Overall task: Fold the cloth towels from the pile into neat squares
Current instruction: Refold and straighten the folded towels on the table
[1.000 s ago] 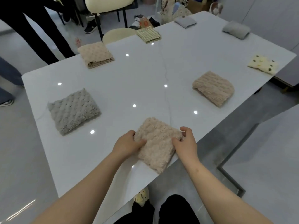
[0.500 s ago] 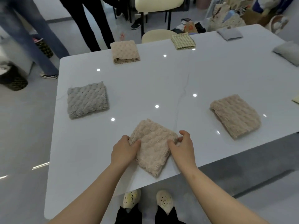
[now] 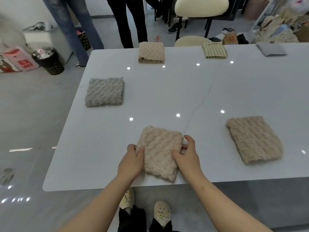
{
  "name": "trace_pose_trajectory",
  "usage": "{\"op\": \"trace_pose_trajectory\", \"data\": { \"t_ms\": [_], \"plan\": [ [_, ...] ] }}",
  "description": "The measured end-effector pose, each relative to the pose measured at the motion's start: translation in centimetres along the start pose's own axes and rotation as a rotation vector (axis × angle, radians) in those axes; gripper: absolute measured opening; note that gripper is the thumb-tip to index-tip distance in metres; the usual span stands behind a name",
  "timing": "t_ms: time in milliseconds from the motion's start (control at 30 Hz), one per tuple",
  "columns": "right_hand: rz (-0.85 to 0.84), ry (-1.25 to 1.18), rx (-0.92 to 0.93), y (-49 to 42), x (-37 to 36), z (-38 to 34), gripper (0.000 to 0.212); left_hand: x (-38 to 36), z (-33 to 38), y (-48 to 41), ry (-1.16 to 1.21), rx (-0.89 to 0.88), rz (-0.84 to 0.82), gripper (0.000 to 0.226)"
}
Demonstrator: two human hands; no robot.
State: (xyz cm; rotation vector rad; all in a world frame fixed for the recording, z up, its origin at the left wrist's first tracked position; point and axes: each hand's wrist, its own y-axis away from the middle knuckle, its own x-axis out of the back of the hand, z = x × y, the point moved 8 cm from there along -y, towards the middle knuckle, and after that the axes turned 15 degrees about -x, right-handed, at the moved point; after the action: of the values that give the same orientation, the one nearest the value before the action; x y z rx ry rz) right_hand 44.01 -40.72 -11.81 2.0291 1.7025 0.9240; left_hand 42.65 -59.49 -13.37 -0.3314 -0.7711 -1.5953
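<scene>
Towel (image 3: 159, 151), beige, folded square, lies at near edge of table (image 3: 167, 91), in front of me. My left hand (image 3: 132, 162) grips its left edge, thumb on top. My right hand (image 3: 187, 158) pinches its right edge, thumb on top, fingers curled round side. Gray towel (image 3: 105, 92) folded, far left. Second beige towel (image 3: 255, 138) folded, right, well apart.

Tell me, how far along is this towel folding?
Done: five folded towels lie spread on the table: a grey bobbly towel, a far beige towel, a checked towel, a flat grey towel and a right-side beige towel. In hand: the left hand and right hand grip the sides of the near beige towel, already roughly square. Left: no unfolded pile is in view, so I cannot tell.
</scene>
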Motion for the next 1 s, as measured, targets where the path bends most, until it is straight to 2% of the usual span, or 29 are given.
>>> {"op": "trace_pose_trajectory", "data": {
  "t_ms": [167, 300, 433, 500, 600, 667, 1000],
  "plan": [
    [-0.029, 0.053, 0.057, 0.1, -0.4, -0.3, 0.065, 0.9, 0.2, 0.2, -0.016, -0.058, 0.025, 0.042],
    [-0.013, 0.059, 0.065, -0.4, 0.1, -0.8, 0.061, 1.2, 0.1, 0.0, 0.022, -0.065, 0.017, 0.025],
    [0.014, 0.095, 0.029, -0.6, 0.2, -0.4, 0.062, 1.2, -0.7, 0.1, 0.018, -0.077, -0.006, 0.019],
    [0.034, 0.142, -0.001, -0.7, 0.4, 0.1, 0.053, 1.2, -0.8, 0.1, -0.006, -0.085, -0.001, 0.017],
    [0.052, 0.208, -0.052, -1.0, 0.4, 0.8, 0.024, 1.4, -0.5, 0.1, -0.068, -0.105, 0.038, 0.015],
    [0.049, 0.229, -0.068, -1.4, 0.2, 0.7, 0.012, 1.6, -0.4, 0.0, -0.071, -0.109, 0.062, 0.014],
    [-0.087, 0.134, -0.093, -1.9, -0.8, 0.7, 0.019, 1.9, -1.7, -1.3, 0.063, -0.075, -0.013, 0.019]
  ]
}}
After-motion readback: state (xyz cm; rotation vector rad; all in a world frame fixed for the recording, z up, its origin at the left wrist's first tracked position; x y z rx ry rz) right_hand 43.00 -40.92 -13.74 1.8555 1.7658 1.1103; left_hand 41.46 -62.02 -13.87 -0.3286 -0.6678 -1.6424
